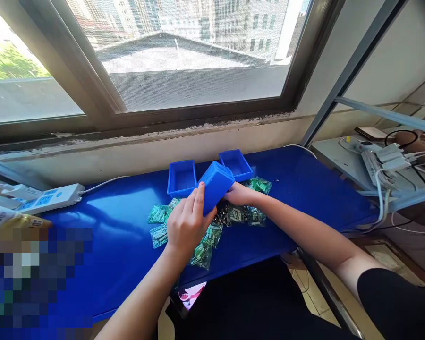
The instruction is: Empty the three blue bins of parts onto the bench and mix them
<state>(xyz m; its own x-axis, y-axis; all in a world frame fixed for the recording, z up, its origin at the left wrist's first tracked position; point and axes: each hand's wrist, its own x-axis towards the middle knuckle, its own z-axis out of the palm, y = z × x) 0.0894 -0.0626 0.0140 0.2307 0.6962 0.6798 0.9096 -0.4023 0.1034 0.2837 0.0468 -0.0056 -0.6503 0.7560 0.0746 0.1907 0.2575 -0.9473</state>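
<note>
A blue plastic bin is tilted on its side above the table, its outer bottom toward the camera. My left hand grips its near left side, fingers along the wall. Against the bin's right side is my right hand, its fingers mostly hidden behind the bin. Small clear bags with green and silvery parts lie below and around the hands, and dark small pieces show under the bin. Two more blue bins stand behind, one at the left and one at the right.
The blue table runs along a wall under a window. A white power strip and a packet are at the left. A lit phone screen shows below the front edge. Metal shelving and a cabled power strip stand right.
</note>
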